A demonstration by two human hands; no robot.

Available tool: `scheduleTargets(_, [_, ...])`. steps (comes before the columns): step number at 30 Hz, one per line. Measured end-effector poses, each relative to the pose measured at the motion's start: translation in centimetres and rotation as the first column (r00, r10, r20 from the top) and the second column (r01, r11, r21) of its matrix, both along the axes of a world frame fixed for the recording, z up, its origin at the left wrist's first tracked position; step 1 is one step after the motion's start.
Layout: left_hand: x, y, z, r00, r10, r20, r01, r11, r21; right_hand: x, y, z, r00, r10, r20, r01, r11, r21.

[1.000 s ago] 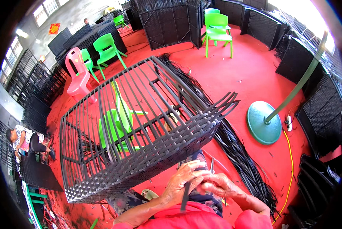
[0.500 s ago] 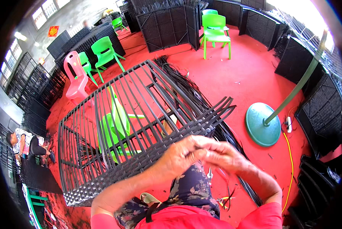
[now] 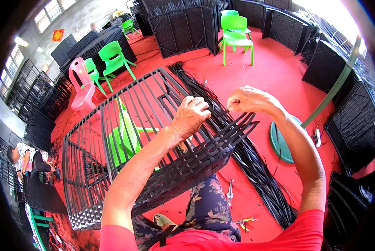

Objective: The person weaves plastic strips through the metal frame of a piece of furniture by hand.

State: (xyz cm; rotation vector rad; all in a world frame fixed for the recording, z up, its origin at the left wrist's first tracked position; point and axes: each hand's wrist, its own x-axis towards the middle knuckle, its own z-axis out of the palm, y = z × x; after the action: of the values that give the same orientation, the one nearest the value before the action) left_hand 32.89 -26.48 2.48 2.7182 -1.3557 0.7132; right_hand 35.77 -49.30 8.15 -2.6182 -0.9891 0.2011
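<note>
Over the upper right part of a slatted black frame (image 3: pixel 179 178), the left grip (image 3: pixel 191 113) hung with its back turned up and its fingers bent inward; whether it had hold of anything could not be told. To its right, apart from it and at nearly the same level, was the right grip (image 3: pixel 252 100), its fingers curled toward the thumb in a nearly closed shape; its inner side was hidden, so whether a strip was pinched there could not be told. Just below the right grip, loose strip ends (image 3: pixel 247 124) stuck out from the frame's woven band, which ran down and leftward beneath the left forearm. Through the bars, left of the left grip, a bright green chair (image 3: pixel 122 140) showed. Between the two grips and down toward the body, a long bundle of black strips (image 3: pixel 260 180) lay on the red floor (image 3: pixel 275 90). Below the right grip and slightly to its right stood a round green base (image 3: pixel 281 146), partly covered by the right forearm. Much nearer the body than either grip lay yellow-handled pliers (image 3: pixel 247 220).
</note>
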Motion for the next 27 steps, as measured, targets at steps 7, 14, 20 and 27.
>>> scheduleTargets(7, [0.1,0.2,0.5,0.979,-0.076,0.191,0.06,0.995,0.084,1.1,0.7,-3.1,0.925,-0.027,-0.38,0.047,0.998,0.043])
scheduleTargets(14, [-0.5,0.3,-0.4,0.999,-0.032,0.002,0.032,0.983,-0.182,1.0,2.8,-3.2,0.902,0.065,-0.426,-0.082,0.996,-0.022])
scheduleTargets(20, [-2.8,0.0,-1.2,0.965,0.137,-0.223,-0.181,0.965,-0.19,1.0,1.5,-4.6,0.869,0.114,-0.481,-0.06,0.99,0.127])
scheduleTargets(27, [-3.6,0.1,-0.4,0.884,0.047,-0.465,-0.268,0.866,-0.422,-1.4,2.2,-1.7,0.98,-0.081,-0.179,0.052,0.986,-0.159])
